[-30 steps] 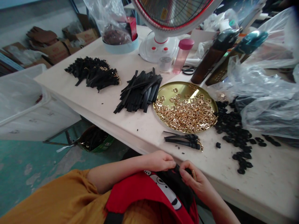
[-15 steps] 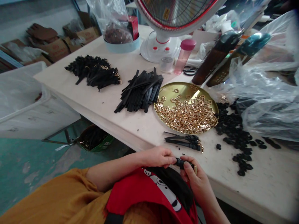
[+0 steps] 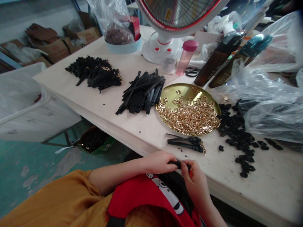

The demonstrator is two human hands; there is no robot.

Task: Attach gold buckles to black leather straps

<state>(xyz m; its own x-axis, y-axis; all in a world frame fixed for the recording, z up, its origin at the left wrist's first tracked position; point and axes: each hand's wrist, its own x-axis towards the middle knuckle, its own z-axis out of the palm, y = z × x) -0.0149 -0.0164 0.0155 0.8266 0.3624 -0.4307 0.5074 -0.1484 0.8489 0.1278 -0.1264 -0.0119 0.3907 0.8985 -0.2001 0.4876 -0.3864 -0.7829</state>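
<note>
My left hand [image 3: 162,161] pinches one end of a short black strap [image 3: 177,164] at the table's front edge, above my lap. Closed around its other end is my right hand [image 3: 194,174], where a small shiny piece, probably a buckle, reflects red. Just beyond my hands lies a small bundle of black straps [image 3: 186,144] with gold buckles at their right ends. Behind it sits a round gold tray [image 3: 169,89] holding many loose gold buckles [image 3: 189,116]. Loose black straps [image 3: 143,91] are heaped to the tray's left.
Small black loops [image 3: 240,137] are scattered right of the tray, beside plastic bags [image 3: 272,116]. A larger pile of buckled straps [image 3: 94,72] lies far left. A fan [image 3: 163,47], a pink-lidded bottle [image 3: 186,58] and scissors [image 3: 192,72] stand or lie behind. A white bin [image 3: 35,104] stands left.
Both hands have shifted slightly left, and my right hand's fingers now cover more of the strap. The shiny end piece looks red instead of gold. The piles have not changed.
</note>
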